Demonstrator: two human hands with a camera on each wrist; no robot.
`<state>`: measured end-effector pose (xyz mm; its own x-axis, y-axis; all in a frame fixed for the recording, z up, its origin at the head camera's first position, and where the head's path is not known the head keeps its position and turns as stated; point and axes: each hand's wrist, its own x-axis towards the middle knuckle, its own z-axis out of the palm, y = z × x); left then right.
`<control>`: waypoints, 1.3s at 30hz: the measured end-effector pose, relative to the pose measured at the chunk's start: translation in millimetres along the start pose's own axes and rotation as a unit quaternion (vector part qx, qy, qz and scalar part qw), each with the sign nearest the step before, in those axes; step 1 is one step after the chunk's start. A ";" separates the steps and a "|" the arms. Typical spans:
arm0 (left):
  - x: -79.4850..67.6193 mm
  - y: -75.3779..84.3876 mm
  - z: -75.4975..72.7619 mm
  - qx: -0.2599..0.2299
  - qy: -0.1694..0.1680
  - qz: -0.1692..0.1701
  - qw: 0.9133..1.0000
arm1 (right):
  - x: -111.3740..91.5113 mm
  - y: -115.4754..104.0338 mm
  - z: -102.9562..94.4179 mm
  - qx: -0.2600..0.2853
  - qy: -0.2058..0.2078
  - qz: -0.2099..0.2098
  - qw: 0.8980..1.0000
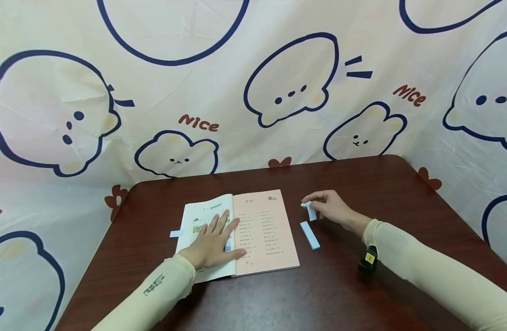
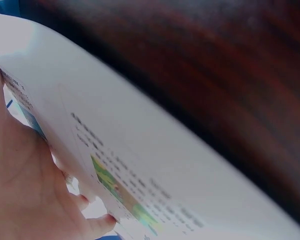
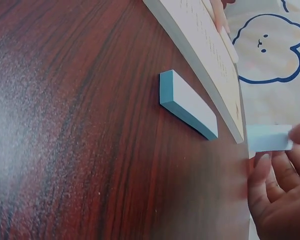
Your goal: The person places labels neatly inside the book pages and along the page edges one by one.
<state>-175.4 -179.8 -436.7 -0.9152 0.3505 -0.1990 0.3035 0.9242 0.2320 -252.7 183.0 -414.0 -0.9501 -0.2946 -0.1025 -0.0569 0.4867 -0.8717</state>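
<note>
An open book (image 1: pixel 266 230) lies on the table, its left page white with small pictures and its right page pink with lines of print. My left hand (image 1: pixel 213 241) rests on the left page, fingers spread, thumb over the centre fold; its palm shows beside the print in the left wrist view. To the right of the book my right hand (image 1: pixel 329 207) pinches a light blue paper strip (image 3: pixel 267 138), like a sticky note, between thumb and finger. Nearer me lies a thick light blue pad of sticky notes (image 1: pixel 310 235). A pale blue tab (image 1: pixel 176 233) sticks out from the book's left edge.
The dark brown wooden table (image 1: pixel 361 179) has rounded far corners. Behind it and at both sides hangs a pale cloth (image 1: pixel 232 147) with cartoon outlines. A black device (image 1: pixel 368 261) is strapped at my right wrist, under the cream sleeve.
</note>
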 end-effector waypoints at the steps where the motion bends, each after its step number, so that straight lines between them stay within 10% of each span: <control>1: 0.0 -0.1 0.2 0.000 0.000 0.000 1.000 | 0.1 0.0 0.4 -0.001 0.000 0.001 1.000; 39: -0.5 1.4 -2.3 0.004 -0.007 -0.003 1.000 | -7.8 -6.2 -5.1 -0.016 -0.033 -0.096 0.995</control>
<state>-175.1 -179.1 -434.1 -0.9131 0.3465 -0.2148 0.2994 0.9276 0.2234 -246.5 186.5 -405.4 -0.8989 -0.4369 0.0320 -0.2452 0.4414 -0.8632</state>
